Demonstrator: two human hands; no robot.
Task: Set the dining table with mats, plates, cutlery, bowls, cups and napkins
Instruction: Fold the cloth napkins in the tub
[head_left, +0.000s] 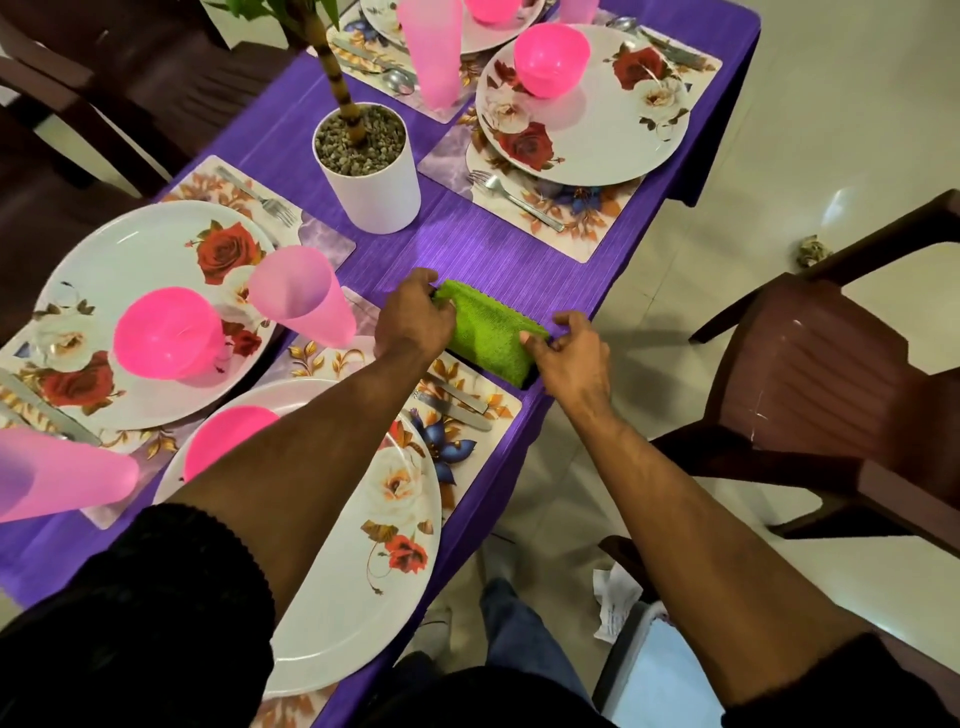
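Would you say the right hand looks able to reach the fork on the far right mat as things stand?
Probably yes, once it lets go. The right hand is pinching the green napkin together with the left hand. Only bare purple tablecloth lies between it and the fork; the plant pot stands off to the left.

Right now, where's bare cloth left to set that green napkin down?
Free: the purple strip between the white plant pot, the right-hand mat and the green napkin both hands hold. Crowded: the near mat and the left setting.
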